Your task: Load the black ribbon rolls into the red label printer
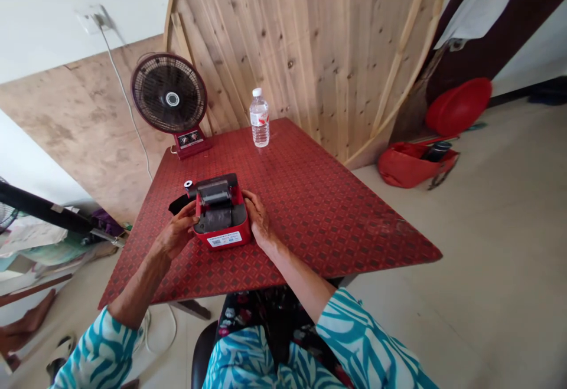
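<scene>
On the tabletop in front of me sits a small red machine (222, 216) with dark rollers across its top and a white label with a square code on the side facing me. My left hand (179, 231) grips its left side, fingers bent around the upper edge. Against the opposite side lies my right hand (258, 216), its fingers along the red wall, so the machine is held between both hands. A black piece (179, 203) sticks out behind my left fingers; what it belongs to is partly hidden. A small white-ended roll (188, 185) shows at the machine's back left corner.
The red patterned table (323, 212) carries a fan (170, 97) at the back left and a clear water bottle (260, 118) at the back. A large round wooden board (305, 41) leans behind it. A red bag (398, 167) lies on the floor at right. Another person's leg (31, 321) shows at lower left.
</scene>
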### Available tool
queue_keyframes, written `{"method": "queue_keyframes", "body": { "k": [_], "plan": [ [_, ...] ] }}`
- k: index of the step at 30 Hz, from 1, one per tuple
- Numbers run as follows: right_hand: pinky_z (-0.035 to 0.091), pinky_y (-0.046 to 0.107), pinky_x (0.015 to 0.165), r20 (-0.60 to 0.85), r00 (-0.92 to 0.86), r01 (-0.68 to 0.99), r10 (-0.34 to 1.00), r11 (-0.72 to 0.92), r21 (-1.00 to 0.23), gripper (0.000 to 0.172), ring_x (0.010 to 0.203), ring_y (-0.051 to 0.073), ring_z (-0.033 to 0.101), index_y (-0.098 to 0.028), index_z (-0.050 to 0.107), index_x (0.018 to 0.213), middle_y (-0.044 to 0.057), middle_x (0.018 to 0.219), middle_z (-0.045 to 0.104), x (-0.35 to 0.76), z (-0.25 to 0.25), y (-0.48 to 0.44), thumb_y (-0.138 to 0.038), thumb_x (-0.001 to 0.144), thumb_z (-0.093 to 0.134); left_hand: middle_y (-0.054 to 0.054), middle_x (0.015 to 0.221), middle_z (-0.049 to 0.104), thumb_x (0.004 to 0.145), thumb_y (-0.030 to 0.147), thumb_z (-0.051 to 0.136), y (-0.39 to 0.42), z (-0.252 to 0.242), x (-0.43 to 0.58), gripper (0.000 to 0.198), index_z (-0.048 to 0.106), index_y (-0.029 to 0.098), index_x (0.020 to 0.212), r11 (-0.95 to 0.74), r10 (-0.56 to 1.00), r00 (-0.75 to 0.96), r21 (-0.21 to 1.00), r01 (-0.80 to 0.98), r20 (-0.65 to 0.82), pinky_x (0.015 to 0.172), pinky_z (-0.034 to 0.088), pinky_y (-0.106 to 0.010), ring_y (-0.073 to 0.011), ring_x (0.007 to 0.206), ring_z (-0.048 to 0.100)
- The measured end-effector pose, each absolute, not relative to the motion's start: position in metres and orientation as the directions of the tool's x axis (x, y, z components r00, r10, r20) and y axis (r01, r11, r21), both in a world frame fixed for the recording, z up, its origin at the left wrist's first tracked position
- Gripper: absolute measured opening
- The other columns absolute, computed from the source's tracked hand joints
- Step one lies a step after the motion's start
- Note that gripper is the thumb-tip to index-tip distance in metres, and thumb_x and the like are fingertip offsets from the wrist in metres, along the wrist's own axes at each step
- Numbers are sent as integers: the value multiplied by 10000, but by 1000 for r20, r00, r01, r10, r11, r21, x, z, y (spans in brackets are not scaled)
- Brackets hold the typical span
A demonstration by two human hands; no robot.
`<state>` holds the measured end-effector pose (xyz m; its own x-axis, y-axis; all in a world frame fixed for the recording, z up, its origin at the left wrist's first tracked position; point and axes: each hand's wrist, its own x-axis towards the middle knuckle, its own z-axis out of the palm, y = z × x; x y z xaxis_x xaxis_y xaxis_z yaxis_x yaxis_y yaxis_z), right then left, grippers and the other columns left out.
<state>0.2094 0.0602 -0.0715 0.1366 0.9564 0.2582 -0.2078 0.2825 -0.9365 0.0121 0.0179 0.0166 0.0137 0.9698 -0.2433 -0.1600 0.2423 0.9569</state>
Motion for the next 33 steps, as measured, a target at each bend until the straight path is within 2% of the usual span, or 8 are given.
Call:
{"method": "queue_keyframes", "body": {
  "k": [6, 12, 17, 19, 21, 24, 29, 33],
  "plan": [
    [401, 384, 1051, 273, 122, -187, 954, 292, -938, 347, 1154, 206, 560, -255, 644, 1132, 44, 1188, 648, 210, -69, 60, -410, 890, 450, -9, 952, 712, 504, 205, 791, 17, 17, 13, 578, 690, 221, 1074, 241, 968, -32, 954, -180, -250, 620, 490, -222, -125, 692, 618],
    [399, 386, 1050, 329, 129, -140, 935, 346, -928, 337, 1151, 205, 560, -247, 643, 1120, 54, 1170, 647, 210, -67, 62, -382, 896, 430, -28, 1000, 719, 521, 252, 793, 13, 23, 16, 611, 672, 213, 1119, 215, 975, -32, 970, -112, -220, 642, 502, -235, -142, 736, 641],
    [395, 393, 1053, 335, 96, -138, 937, 346, -928, 357, 1172, 212, 549, -229, 629, 1147, 71, 1200, 630, 210, -66, 62, -376, 905, 411, -71, 997, 737, 595, 379, 794, 9, 37, 13, 516, 689, 178, 1059, -57, 993, -88, 967, 248, 81, 726, 518, -274, -209, 860, 668],
    [394, 389, 1054, 339, 94, -139, 936, 350, -926, 350, 1174, 207, 546, -233, 626, 1148, 67, 1201, 629, 210, -66, 62, -367, 907, 411, -70, 893, 745, 685, 456, 731, 13, 48, 14, 433, 715, 170, 1009, -180, 980, 13, 866, 467, 197, 701, 520, -285, -207, 793, 670],
    [395, 390, 1055, 343, 104, -137, 934, 355, -925, 340, 1164, 205, 550, -237, 628, 1140, 62, 1187, 635, 209, -65, 62, -358, 907, 411, -61, 849, 746, 770, 464, 644, 22, 60, 20, 353, 739, 187, 968, -306, 951, 185, 683, 663, 246, 703, 524, -293, -204, 765, 672],
    [389, 402, 1061, 345, 114, -126, 932, 358, -925, 341, 1163, 212, 552, -229, 630, 1134, 70, 1182, 633, 209, -65, 63, -349, 904, 409, -40, 957, 755, 832, 322, 569, 47, 73, 37, 257, 743, 241, 1003, -440, 898, 419, 337, 833, 135, 790, 524, -297, -203, 851, 689],
    [388, 389, 1066, 346, 106, -113, 932, 357, -927, 334, 1157, 202, 546, -231, 633, 1135, 69, 1174, 626, 207, -66, 66, -316, 899, 414, -53, 1142, 721, 843, 192, 560, 84, 74, 70, 319, 694, 256, 1126, -445, 895, 429, -170, 879, -127, 856, 504, -280, -224, 1038, 671],
    [390, 379, 1062, 355, 128, -110, 926, 369, -923, 324, 1151, 194, 545, -236, 634, 1128, 59, 1160, 629, 204, -67, 67, -295, 899, 412, -100, 1188, 688, 863, 215, 567, 88, 72, 84, 318, 648, 211, 1171, -414, 910, 381, -338, 845, -161, 824, 511, -306, -261, 1069, 657]
  ]
}}
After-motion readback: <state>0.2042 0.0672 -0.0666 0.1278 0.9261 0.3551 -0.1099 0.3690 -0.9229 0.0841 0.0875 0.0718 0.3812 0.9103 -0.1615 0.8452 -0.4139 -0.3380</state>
